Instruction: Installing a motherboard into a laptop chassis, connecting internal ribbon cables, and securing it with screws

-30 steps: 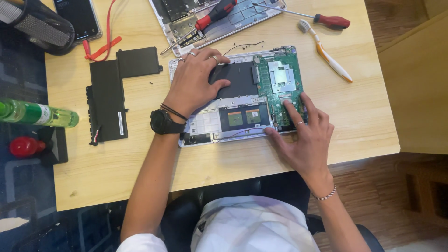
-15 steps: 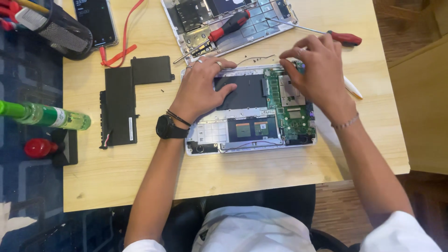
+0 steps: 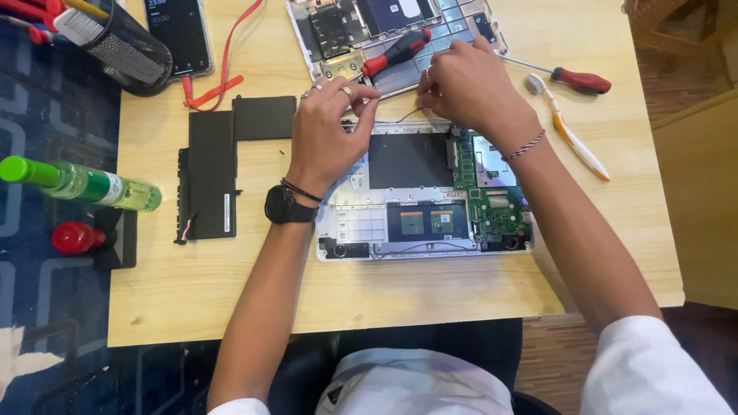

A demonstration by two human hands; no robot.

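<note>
Laptop base (image 3: 423, 219): opened, white shell, lay near the front edge of the wooden table (image 3: 231, 300), right of centre.
Inside it: green circuit board (image 3: 492, 192) on the right side, dark panel (image 3: 407, 160) in the middle, paler cells toward the front.
Left hand (image 3: 327, 134): over the far left corner of the laptop base, watch on the wrist, ring on one finger. Fingers curled together, tips pinched on a thin dark wire (image 3: 400, 117) at the far rim.
Right hand (image 3: 469, 84): over the far rim of the base, thread bracelet on the wrist. Fingers bunched and bent under; tips seemed to meet at the same wire, actual contact hidden by the knuckles.
Hands: close together, just apart, both at the far rim.
Battery (image 3: 219, 165): black, L-shaped, flat on the table left of the base, not touching it.
Left edge: green bottle (image 3: 81, 184) lay on its side across the edge; red knob (image 3: 74, 237) on a black block just in front of it.
Toothbrush (image 3: 573, 131): orange and white, right of the base, near the right edge.
Red screwdriver (image 3: 573, 77): just beyond the toothbrush head.
Second laptop shell (image 3: 453, 23): at the far edge, another red-handled screwdriver (image 3: 396, 52) lying across it.
Far left corner: phone (image 3: 178, 34), red strap (image 3: 223, 69), black mesh cup (image 3: 127, 50) with tools in it.
</note>
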